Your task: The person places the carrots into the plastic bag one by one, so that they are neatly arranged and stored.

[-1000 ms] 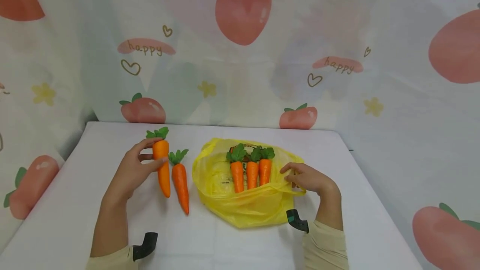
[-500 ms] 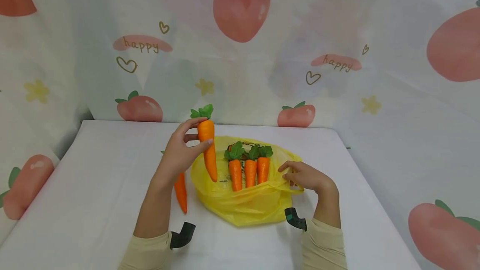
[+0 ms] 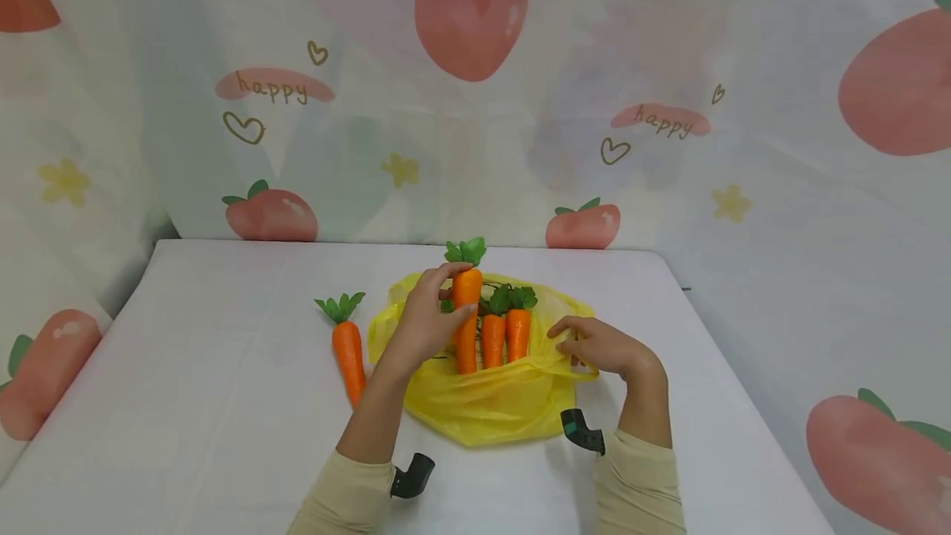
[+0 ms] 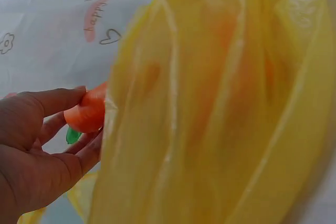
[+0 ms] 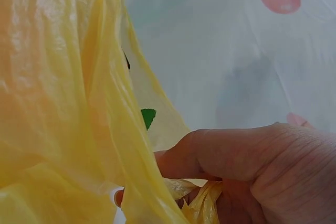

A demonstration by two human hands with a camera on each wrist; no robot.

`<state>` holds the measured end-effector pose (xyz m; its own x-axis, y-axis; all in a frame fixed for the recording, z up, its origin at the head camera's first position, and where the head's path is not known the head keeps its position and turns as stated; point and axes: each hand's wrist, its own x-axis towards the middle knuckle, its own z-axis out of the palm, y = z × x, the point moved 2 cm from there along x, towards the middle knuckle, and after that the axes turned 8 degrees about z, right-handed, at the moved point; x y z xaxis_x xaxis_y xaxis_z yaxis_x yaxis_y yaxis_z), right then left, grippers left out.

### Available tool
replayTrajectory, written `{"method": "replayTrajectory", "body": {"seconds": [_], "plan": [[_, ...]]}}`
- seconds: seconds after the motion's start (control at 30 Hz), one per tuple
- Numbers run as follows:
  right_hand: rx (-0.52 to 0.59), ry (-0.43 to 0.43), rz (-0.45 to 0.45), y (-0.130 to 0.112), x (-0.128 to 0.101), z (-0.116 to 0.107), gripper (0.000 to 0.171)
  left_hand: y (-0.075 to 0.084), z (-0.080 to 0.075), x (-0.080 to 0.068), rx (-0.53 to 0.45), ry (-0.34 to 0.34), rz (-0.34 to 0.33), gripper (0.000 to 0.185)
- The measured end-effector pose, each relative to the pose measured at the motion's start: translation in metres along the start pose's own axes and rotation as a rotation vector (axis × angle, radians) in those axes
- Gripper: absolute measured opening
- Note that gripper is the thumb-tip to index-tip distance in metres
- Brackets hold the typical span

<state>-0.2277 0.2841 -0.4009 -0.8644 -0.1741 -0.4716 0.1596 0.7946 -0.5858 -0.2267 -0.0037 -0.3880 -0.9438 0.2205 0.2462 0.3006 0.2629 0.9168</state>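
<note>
My left hand [image 3: 431,316] grips an orange carrot [image 3: 466,291] with green leaves, held upright with its lower end inside the mouth of a yellow plastic bag [image 3: 483,411]. In the left wrist view the bag's side hides most of that carrot [image 4: 86,114]. Two more carrots [image 3: 518,333] stand in the bag just right of the held one; a third is mostly hidden behind the hand. At the bag's right edge my right hand [image 3: 605,345] holds the bunched yellow plastic, which shows between thumb and fingers [image 5: 202,153] in the right wrist view.
Another carrot [image 3: 349,357] lies on the white table [image 3: 223,403], left of the bag and partly behind the left forearm. A printed fabric backdrop [image 3: 475,155] rises behind the table and along both sides. Each wrist carries a black camera mount [image 3: 412,475].
My left hand has carried the carrot from the table's left side rightward, over and then down into the bag's opening. The right hand keeps its place on the bag.
</note>
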Motion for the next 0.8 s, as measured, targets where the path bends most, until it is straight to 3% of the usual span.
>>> {"method": "replayTrajectory", "body": {"seconds": [0.13,0.4,0.67,0.8], "plan": [[0.002,-0.002,-0.001,0.0,0.0,0.001,0.029,-0.019,0.007,-0.004,-0.002,-0.01,-0.075,0.055],[-0.008,-0.004,-0.001,0.0,-0.001,-0.002,0.029,-0.042,0.011,-0.016,-0.001,-0.028,-0.215,0.047],[-0.001,-0.015,-0.007,-0.001,0.002,-0.001,0.03,-0.049,0.022,-0.017,-0.049,-0.188,-0.282,0.049],[-0.004,-0.018,-0.013,-0.002,0.004,0.0,0.031,-0.049,0.024,-0.019,-0.056,-0.219,-0.306,0.051]]}}
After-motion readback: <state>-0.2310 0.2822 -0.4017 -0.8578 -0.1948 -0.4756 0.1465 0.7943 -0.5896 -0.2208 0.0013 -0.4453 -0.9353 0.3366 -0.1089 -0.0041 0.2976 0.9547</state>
